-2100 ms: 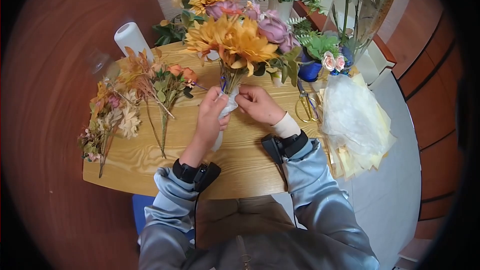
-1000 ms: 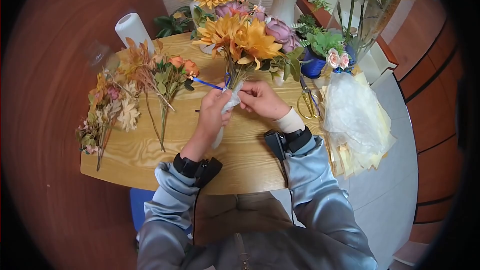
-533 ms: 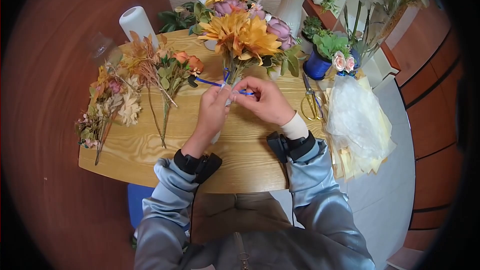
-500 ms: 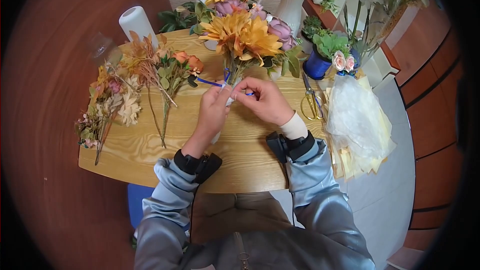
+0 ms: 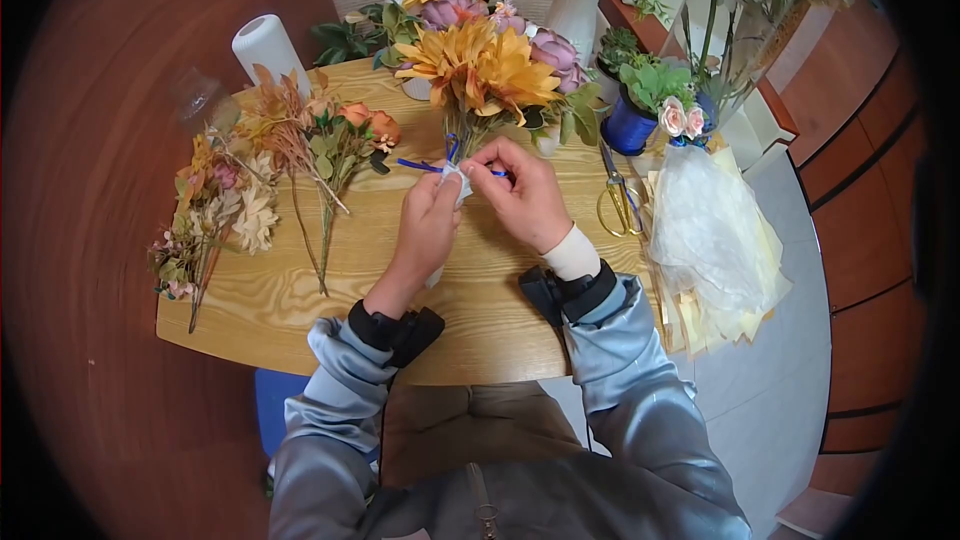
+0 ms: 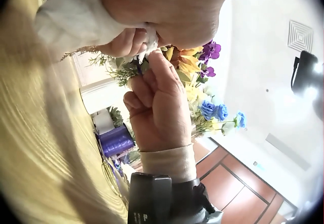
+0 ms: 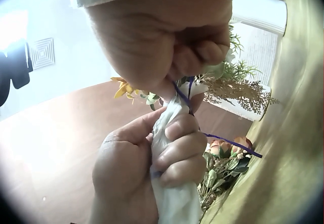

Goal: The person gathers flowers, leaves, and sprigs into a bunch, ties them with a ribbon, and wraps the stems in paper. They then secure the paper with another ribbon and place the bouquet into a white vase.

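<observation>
My left hand point(image 5: 425, 225) grips the bouquet's stems, its fingers curled round the white tissue wrap point(image 7: 174, 203). Above it stands the artificial flower bouquet point(image 5: 480, 70), with large orange-yellow blooms and mauve roses. A blue ribbon point(image 5: 418, 166) crosses the stems at the top of the wrap; one end sticks out to the left, and a loop rises against the stems. Just right of that crossing, my right hand point(image 5: 525, 198) pinches the ribbon between thumb and curled fingers. In the right wrist view, the ribbon point(image 7: 182, 95) runs up into that hand, where the fingers partly hide it.
Loose flower stems point(image 5: 325, 170) lie on the table's left, near a white vase point(image 5: 268, 50). At right are gold-handled scissors point(image 5: 615, 202), a blue ribbon spool point(image 5: 630, 125) and stacked white and cream wrapping sheets point(image 5: 712, 240). Vases of flowers point(image 5: 575, 15) line the back.
My right hand has risen a little and turned at the stems, and the ribbon now shows on both sides of the wrap. My left hand keeps its grip on the wrapped stems.
</observation>
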`<state>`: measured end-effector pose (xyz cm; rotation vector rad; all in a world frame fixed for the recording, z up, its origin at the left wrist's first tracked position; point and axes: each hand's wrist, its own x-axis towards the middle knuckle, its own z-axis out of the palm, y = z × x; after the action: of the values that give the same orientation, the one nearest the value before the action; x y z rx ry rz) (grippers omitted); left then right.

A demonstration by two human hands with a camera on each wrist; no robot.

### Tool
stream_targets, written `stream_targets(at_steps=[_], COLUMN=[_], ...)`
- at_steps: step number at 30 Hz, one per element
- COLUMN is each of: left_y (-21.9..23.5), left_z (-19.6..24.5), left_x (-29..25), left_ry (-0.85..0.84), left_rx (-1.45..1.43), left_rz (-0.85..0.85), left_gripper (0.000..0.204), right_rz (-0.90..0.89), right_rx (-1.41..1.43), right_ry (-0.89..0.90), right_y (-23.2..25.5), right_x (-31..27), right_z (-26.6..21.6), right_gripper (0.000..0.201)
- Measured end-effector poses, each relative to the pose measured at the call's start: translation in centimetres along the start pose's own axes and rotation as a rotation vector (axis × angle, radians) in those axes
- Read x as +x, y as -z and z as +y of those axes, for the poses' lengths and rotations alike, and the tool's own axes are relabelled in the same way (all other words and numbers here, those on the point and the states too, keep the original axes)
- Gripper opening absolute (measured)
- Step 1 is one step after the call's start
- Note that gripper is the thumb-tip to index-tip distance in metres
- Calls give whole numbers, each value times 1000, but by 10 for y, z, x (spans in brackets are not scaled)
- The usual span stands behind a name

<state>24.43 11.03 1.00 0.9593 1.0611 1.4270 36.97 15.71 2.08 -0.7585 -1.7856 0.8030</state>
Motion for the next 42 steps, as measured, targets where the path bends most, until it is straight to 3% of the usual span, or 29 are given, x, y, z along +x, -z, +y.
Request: stream_targets(at_steps=[5,7,11,13,14,15,16,17,19,20,23,26,27,30,34,36,39,42], left_y=[10,16,26,30,33,35,32,26,20,19,12,6,4,-4,-5,-7,-2,4], left_z=[3,5,9,7,2,-3,-1,0,-2,-6,-12,-15,-16,-12,-15,-8,-5,-15], left_x=[5,10,16,16,18,19,17,13,11,12,9,8,7,3,3,1,2,8], left_ry=[-73,-79,-119,-123,-170,-216,-217,-283,-345,-339,-370,-425,-438,-440,-531,-450,-376,-469], left_rx=[58,71,118,138,307,476,470,530,584,592,613,656,683,801,824,673,680,577], left_rz=[34,61,89,91,127,163,168,182,196,157,95,26,-19,8,27,27,31,5], left_gripper=[19,19,21,23,24,25,25,25,24,23,20,18,17,16,16,17,20,20], right_rz=[-54,-280,-380,-331,-339,-259,-178,-185,-112,-114,-100,-108,-13,20,-39,-65,-161,-208], right_rx=[-47,-81,-113,-327,-329,-351,-371,-373,-181,-185,-101,-293,-242,-242,-253,-67,-98,-96], right_ry=[-94,-169,-134,367,370,517,664,666,222,220,-37,95,191,228,143,83,27,133], right_y=[17,27,31,29,29,29,27,24,15,11,5,2,-3,-3,3,5,12,14], right_x=[2,4,3,5,9,13,16,13,1,-1,-3,-4,-4,-4,-4,-5,-4,-4], right_z=[-1,5,1,5,2,-2,-8,-11,-19,-23,-33,-33,-30,-17,-25,-25,-29,-34], right_gripper=[15,15,14,12,12,11,11,11,9,9,16,21,16,12,10,10,10,10])
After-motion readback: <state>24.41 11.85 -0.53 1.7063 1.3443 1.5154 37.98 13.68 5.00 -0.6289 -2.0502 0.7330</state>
